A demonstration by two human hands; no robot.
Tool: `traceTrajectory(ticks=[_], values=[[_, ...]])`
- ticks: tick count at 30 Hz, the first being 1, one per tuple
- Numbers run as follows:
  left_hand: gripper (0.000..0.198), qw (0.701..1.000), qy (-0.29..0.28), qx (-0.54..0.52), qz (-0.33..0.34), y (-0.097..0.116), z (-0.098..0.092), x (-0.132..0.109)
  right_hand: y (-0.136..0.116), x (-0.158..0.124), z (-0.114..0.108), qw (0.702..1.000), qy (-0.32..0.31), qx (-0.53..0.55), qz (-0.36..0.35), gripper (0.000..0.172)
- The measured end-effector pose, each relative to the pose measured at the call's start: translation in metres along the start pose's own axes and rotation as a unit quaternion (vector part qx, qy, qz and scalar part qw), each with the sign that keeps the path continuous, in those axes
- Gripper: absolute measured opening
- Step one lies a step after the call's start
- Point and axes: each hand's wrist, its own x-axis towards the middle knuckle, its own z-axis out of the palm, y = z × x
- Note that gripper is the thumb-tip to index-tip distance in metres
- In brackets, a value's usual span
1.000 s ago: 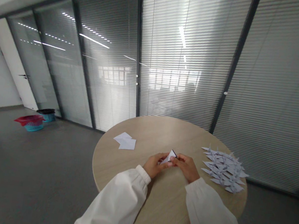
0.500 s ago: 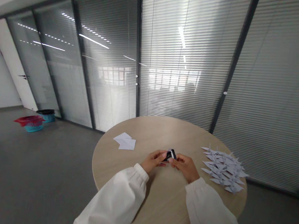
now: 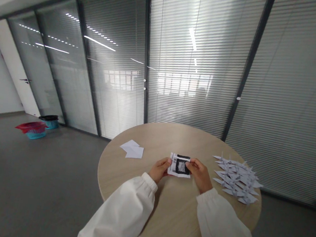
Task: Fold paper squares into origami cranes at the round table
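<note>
Head camera, sweeping left to right: at least two overlapping white paper squares on the round wooden table, then the left hand and right hand pinching one black-marked paper sheet by its sides, fingertips on its edges, and finally a heap of paper cranes, too tangled to count!

From here I can't read the black marking on the paper square: it's too small and blurred, and the right hand's fingers cover part of its edge. Both white sleeves run off the bottom of my view. The paper cranes overlap too much to count, and beyond the window blinds everything blurs.
</note>
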Motion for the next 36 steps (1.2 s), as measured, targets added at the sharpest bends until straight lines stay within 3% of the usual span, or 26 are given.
traceTrajectory(ticks=[7,14,24,30,36], values=[[0.06,0.997,-0.078,0.027,-0.005,0.0,-0.003,0.0,0.005,0.002,-0.004,0.998,0.051,0.004,-0.026,0.044],[0.045,0.992,-0.099,0.079,0.007,0.0,-0.002,-0.001,0.011,0.004,-0.005,0.997,0.022,-0.051,-0.052,0.039],[0.047,0.979,-0.14,0.144,-0.014,-0.001,-0.004,-0.002,0.01,0.0,-0.002,0.997,-0.039,-0.062,-0.039,0.036],[0.041,0.989,-0.098,0.102,-0.033,0.0,0.001,-0.006,0.0,-0.007,0.005,0.985,-0.067,-0.141,-0.068,0.038],[0.041,0.996,-0.03,0.084,0.026,0.004,-0.001,-0.002,0.003,-0.005,0.004,0.988,-0.006,-0.14,-0.065,0.041]])
